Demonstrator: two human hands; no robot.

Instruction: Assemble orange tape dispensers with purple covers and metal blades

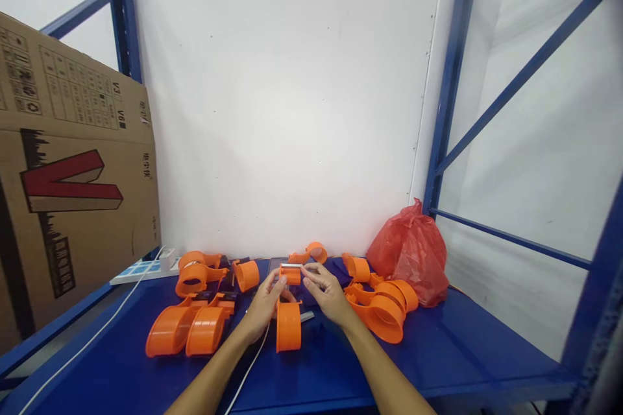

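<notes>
An orange plastic ring piece [289, 327] with a block-like upper part is held in front of me at the middle of the table. My left hand [265, 303] closes its fingers and thumb on the left side of that block. From the right, my right hand [325, 292] pinches at the block's other end. A thin whitish ridged strip [291, 265] lies along the block's top edge; I cannot tell if it is fixed there. Below the hands, a flat grey piece [307, 316] shows beside the ring. A white cable [254, 363] runs up towards my left hand.
Several orange ring pieces [207, 331] lie on the blue table [438, 363] at left, with more orange rings [384, 314] at right. A red plastic bag [411, 256] stands back right. At left are a large cardboard box [82, 175] and a power strip [141, 270].
</notes>
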